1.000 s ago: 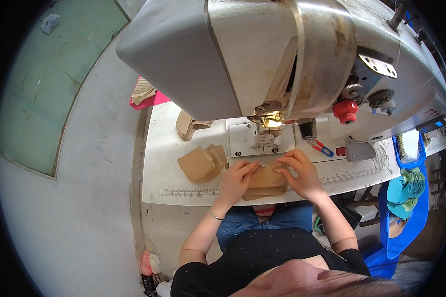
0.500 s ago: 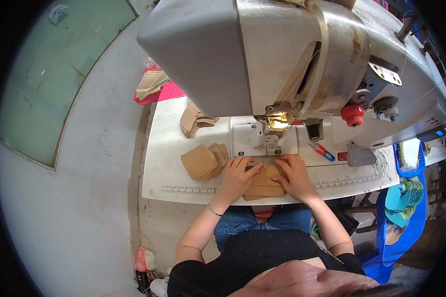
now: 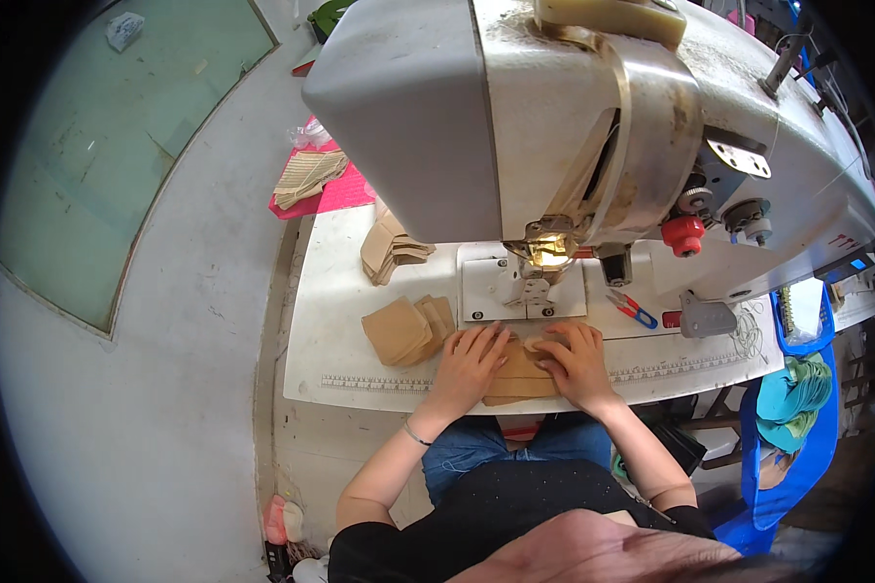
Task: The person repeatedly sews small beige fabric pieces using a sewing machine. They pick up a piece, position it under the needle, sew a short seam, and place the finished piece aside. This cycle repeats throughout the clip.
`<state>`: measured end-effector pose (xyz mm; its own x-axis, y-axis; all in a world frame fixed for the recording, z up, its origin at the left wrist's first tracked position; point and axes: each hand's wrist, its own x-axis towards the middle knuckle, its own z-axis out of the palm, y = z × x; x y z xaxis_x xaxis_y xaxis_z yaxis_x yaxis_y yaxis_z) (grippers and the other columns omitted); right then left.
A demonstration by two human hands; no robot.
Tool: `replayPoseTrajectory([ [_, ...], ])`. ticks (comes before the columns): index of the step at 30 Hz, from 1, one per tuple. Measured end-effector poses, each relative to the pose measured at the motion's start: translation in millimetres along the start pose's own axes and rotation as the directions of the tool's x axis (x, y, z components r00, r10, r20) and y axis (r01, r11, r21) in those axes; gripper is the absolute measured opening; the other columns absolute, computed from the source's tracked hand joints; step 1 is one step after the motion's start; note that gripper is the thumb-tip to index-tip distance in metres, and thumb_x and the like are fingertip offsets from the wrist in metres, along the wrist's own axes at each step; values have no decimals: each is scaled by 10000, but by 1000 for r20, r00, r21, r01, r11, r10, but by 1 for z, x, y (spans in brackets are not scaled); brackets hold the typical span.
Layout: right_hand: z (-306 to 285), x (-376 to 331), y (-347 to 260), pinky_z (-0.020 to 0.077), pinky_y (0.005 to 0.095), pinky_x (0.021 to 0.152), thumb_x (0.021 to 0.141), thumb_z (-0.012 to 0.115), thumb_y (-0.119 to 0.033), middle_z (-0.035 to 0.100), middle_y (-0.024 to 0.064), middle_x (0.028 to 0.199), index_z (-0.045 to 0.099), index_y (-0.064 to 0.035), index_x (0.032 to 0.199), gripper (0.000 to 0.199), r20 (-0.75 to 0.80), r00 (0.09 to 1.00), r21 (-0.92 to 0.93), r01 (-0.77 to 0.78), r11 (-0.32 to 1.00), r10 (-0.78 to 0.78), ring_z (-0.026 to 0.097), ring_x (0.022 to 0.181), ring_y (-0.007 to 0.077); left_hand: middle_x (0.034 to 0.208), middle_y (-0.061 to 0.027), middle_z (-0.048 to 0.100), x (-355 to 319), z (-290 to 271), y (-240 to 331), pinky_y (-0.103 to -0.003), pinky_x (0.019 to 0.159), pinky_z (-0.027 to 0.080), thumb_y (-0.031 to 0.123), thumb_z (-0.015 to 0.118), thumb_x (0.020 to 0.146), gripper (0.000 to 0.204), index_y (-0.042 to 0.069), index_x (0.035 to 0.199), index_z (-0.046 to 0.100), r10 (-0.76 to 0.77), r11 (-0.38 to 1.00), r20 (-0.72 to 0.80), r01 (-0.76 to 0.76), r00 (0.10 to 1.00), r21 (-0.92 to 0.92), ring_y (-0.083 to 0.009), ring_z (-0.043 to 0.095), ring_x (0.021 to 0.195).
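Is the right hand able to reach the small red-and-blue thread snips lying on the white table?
Probably yes: the right hand rests on tan fabric, and bare white table separates it from the snips.

left hand (image 3: 472, 361) flat, right hand (image 3: 576, 358) flat

Under both hands lies a tan piece (image 3: 517, 374) that looks like matt, supple leather or stiff cloth. Just left of the left hand (image 3: 469, 361), a stack of tan pieces (image 3: 405, 328) has the same dull finish. Ahead of the fingers, the sewing machine (image 3: 515, 107) is grey painted metal, scuffed and stained. The white tabletop (image 3: 350, 321) looks smooth, faintly glossy laminate.
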<state>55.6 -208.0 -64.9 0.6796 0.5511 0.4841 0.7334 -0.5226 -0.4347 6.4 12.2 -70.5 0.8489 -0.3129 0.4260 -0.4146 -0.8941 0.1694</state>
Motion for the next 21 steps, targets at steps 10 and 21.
replayPoseTrajectory([
  [10,-20,20,-14,435,308,765,739,704,-6,607,63,939,629,-62,1030,305,-445,874,130,-152,980,195,567,845,220,932,-99,655,15,-31,10,-261,758,480,111,661,863,197,-7,1018,628,-464,477,188,423,866,-770,-186,644,839],
  [21,-55,23,-30,326,170,472,877,683,-145,621,-38,726,675,4,1056,233,489,721,693,-663,282,491,440,545,1,980,-82,596,34,-58,36,-279,804,446,127,631,888,223,15,1081,629,-328,482,161,311,931,-819,-182,580,889],
])
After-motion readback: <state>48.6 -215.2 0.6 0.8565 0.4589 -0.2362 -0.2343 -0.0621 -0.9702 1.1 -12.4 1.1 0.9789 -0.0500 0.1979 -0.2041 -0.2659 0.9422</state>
